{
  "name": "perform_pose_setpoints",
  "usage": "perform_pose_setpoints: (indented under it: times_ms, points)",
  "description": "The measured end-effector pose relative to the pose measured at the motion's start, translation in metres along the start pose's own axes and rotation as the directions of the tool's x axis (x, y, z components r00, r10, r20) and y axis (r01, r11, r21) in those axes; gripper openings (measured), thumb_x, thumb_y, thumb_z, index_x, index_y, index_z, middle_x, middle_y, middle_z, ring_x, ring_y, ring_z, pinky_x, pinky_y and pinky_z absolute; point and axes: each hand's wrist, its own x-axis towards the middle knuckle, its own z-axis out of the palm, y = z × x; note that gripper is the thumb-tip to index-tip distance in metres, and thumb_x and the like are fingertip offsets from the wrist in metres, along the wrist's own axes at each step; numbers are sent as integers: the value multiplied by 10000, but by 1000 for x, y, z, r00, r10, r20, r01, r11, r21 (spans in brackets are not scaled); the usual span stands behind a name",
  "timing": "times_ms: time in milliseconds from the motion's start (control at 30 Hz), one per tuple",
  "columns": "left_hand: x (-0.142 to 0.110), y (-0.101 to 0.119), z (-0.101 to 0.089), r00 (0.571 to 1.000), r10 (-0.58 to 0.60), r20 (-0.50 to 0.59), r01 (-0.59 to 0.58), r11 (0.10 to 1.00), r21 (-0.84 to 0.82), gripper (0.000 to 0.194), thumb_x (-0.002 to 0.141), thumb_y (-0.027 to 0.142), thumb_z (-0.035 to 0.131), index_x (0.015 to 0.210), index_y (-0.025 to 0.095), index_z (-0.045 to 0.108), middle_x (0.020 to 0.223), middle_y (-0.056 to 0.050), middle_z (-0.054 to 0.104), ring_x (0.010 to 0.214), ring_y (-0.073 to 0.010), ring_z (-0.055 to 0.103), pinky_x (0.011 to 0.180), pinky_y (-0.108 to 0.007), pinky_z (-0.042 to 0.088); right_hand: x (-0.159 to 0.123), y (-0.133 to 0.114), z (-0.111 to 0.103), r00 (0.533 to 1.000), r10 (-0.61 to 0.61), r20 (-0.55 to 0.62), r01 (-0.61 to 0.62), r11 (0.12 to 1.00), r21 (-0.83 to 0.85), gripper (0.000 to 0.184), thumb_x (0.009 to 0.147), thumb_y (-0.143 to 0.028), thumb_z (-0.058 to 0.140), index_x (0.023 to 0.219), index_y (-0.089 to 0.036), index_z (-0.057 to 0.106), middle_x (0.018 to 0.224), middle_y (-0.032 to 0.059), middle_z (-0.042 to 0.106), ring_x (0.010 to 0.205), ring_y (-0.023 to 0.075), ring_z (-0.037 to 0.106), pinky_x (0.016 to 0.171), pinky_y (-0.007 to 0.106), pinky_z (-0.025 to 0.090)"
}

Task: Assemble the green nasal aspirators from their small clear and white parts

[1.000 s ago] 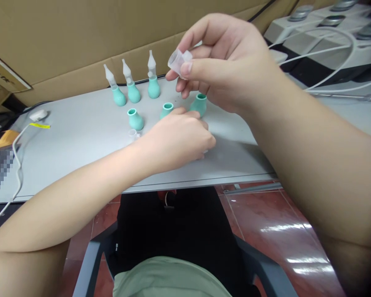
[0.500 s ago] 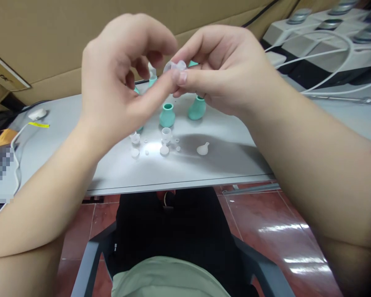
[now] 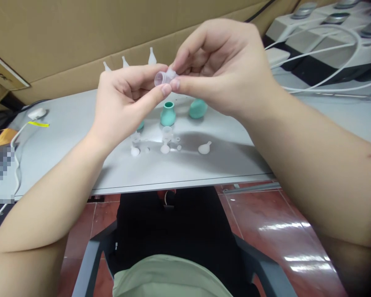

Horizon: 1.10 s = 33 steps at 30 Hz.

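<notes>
A small translucent plastic cup [image 3: 160, 78] with a narrower end is held above the table, its open mouth facing left. My left hand [image 3: 126, 93] pinches it between thumb and index finger. My right hand [image 3: 218, 66] grips its narrower end with thumb and fingertips, which partly hide it. Below them stand a mint-green open-necked bulb [image 3: 167, 114] and, to the right, another green bulb [image 3: 198, 109], its top hidden by my right hand. Nearer the edge are a translucent cup [image 3: 167, 133], white teardrop-shaped pieces [image 3: 205, 148] and tiny round parts [image 3: 179, 147].
Several white pointed tips [image 3: 152, 56] rise behind my hands. Cardboard [image 3: 64, 37] lines the back of the grey table [image 3: 185, 169]. White-and-black devices [image 3: 318, 45] with looping white cables stand at the right. A white plug-like item [image 3: 37, 114] lies at the left.
My left hand has come down and its index finger has closed onto the cup. The cup has turned, its mouth now leftward and in plain sight. The white tips behind are now uncovered.
</notes>
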Motion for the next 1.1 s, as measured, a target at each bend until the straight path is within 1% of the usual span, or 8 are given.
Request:
perform_pose_setpoints:
  times_ms: [100, 200, 333, 533, 700, 833, 1000, 1100]
  points:
    - [-1, 8, -4, 1000, -22, 10, 21, 997, 79, 639, 1128, 885, 907, 1275, 264, 936, 1128, -83, 948, 1011, -281, 864, 903, -461, 726, 1, 6, -4, 999, -51, 15, 52, 997, -48, 328, 968, -381, 1205, 975, -281, 892, 1007, -39, 859, 954, 148, 881, 885, 283, 745]
    - [-1, 18, -5, 1000, -27, -13, 29, 972, 231, 601, 1182, 863, 831, 1217, 268, 909, 1024, -68, 912, 933, -259, 826, 844, -430, 677, 2, 11, -9, 993, -101, 62, 109, 986, -130, 247, 1040, -290, 1115, 982, -277, 875, 989, -54, 834, 897, 118, 853, 808, 258, 701]
    - [-2, 27, -3, 997, 73, 8, -71, 945, 319, 432, 1210, 693, 838, 1207, 275, 949, 926, -35, 871, 765, -214, 716, 698, -406, 558, 1, 10, -10, 989, -139, 55, 147, 966, -211, 187, 1033, -175, 1018, 958, -264, 872, 970, -54, 819, 889, 91, 816, 807, 225, 658]
    - [-8, 34, -2, 999, 35, -20, -25, 922, 387, 426, 1252, 671, 768, 1190, 289, 947, 915, -51, 839, 804, -252, 736, 751, -429, 597, -2, 3, -10, 997, -49, 59, 64, 961, -268, 175, 1036, -289, 1004, 938, -307, 860, 997, -37, 874, 923, 161, 841, 826, 293, 684]
    - [-7, 32, -6, 999, 33, 10, -34, 939, 343, 464, 1247, 709, 790, 1096, 300, 948, 855, -41, 795, 738, -223, 685, 690, -405, 533, -5, -7, -12, 997, 38, 70, -10, 932, -362, 119, 1064, -286, 944, 980, -346, 885, 1040, -8, 882, 948, 224, 817, 881, 377, 697]
    - [-6, 28, -7, 999, -41, 21, 34, 957, 288, 527, 1216, 785, 800, 1097, 289, 933, 890, -50, 835, 773, -235, 757, 734, -403, 627, -4, -7, -15, 995, 62, 83, -27, 930, -367, 215, 1078, -398, 997, 950, -336, 835, 991, 9, 805, 901, 218, 736, 852, 378, 652]
    - [-9, 34, -4, 991, -134, 5, 130, 969, 209, 395, 1172, 683, 908, 1163, 289, 939, 991, -57, 900, 886, -279, 878, 841, -442, 761, 2, 2, -20, 982, 75, 175, -19, 953, -302, 304, 1043, -537, 1058, 965, -336, 845, 944, -2, 812, 842, 187, 730, 736, 339, 620]
    - [-9, 36, -2, 982, -188, 19, 181, 965, 192, 425, 1165, 711, 910, 1161, 286, 937, 1021, -65, 925, 932, -300, 903, 872, -471, 801, 2, 4, -21, 978, 101, 183, -46, 958, -283, 298, 1030, -557, 1065, 978, -344, 864, 926, -3, 805, 822, 191, 700, 701, 332, 598]
